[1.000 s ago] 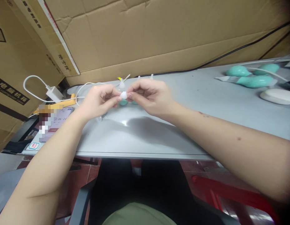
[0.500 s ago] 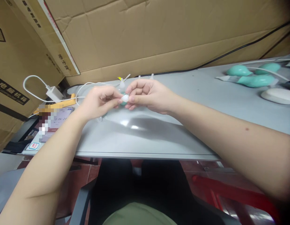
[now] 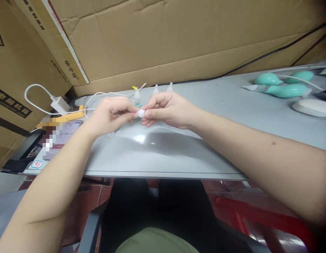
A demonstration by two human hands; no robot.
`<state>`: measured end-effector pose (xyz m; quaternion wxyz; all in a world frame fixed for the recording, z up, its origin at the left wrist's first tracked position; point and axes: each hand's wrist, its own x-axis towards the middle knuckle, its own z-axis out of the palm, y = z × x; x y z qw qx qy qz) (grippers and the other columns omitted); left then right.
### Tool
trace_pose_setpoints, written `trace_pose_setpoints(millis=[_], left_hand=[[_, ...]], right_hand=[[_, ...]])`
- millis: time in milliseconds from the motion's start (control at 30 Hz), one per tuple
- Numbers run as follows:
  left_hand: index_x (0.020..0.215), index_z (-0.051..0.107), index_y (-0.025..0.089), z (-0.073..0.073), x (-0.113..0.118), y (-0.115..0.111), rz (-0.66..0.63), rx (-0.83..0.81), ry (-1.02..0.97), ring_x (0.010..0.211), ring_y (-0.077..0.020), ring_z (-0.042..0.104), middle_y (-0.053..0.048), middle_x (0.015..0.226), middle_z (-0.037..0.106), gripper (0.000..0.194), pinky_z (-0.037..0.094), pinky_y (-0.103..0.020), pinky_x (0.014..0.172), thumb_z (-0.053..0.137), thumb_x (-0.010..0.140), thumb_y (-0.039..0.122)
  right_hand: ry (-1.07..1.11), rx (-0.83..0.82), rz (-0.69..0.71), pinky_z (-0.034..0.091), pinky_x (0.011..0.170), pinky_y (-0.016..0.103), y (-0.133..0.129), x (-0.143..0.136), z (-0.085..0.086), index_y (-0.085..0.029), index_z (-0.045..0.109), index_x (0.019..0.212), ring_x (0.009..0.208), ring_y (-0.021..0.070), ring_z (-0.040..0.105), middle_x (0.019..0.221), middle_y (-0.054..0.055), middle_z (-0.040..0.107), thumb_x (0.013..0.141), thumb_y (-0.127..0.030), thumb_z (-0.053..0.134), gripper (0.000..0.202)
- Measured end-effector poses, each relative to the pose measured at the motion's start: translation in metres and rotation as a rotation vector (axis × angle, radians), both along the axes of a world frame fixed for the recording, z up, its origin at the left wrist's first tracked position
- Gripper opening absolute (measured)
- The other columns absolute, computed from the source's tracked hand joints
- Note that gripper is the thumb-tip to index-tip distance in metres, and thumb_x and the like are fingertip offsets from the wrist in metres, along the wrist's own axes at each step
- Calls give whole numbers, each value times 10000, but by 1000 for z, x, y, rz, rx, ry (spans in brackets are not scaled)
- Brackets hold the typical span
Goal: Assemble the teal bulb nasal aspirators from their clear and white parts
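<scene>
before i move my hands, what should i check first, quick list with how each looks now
1. Left grip on the small white piece: ok, pinched between fingertips.
2. Right grip firm on it: cannot tell; the fingertips are at the piece, but their hold is unclear.
3. White-tipped pieces behind the hands upright: ok, tips up, though some bases are hidden.
4. Teal bulbs at far right clear of the hands: ok.
5. Black cable clear of the fingers: ok, it runs behind them.

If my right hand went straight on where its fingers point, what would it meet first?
Beyond the small white piece it touches, your right hand would likely meet your left hand first, though depth is hard to judge.
</scene>
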<state>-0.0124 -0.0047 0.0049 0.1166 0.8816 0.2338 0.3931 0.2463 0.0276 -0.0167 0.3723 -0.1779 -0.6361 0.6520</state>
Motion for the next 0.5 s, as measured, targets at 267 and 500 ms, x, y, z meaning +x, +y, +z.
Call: trace_pose_setpoints(millis=[267, 500], left_hand=[[976, 891, 287, 1, 0, -1, -3, 13, 44, 705, -186, 685, -37, 805, 809, 231, 525, -368, 691, 803, 1107, 456], [926, 874, 243, 33, -12, -17, 75, -51, 263, 718, -147, 714, -20, 819, 833, 167, 534, -295, 690, 782, 1053, 299]], right_hand=[[-10, -1, 5, 741, 689, 256, -1, -2, -1, -163, 785, 846, 732, 159, 857, 816, 29, 867, 689, -472, 1180, 526], [-78, 70, -6, 726, 752, 293, -8, -12, -4, -175, 803, 980, 767, 161, 831, 852, 12, 854, 792, -452, 1115, 457]])
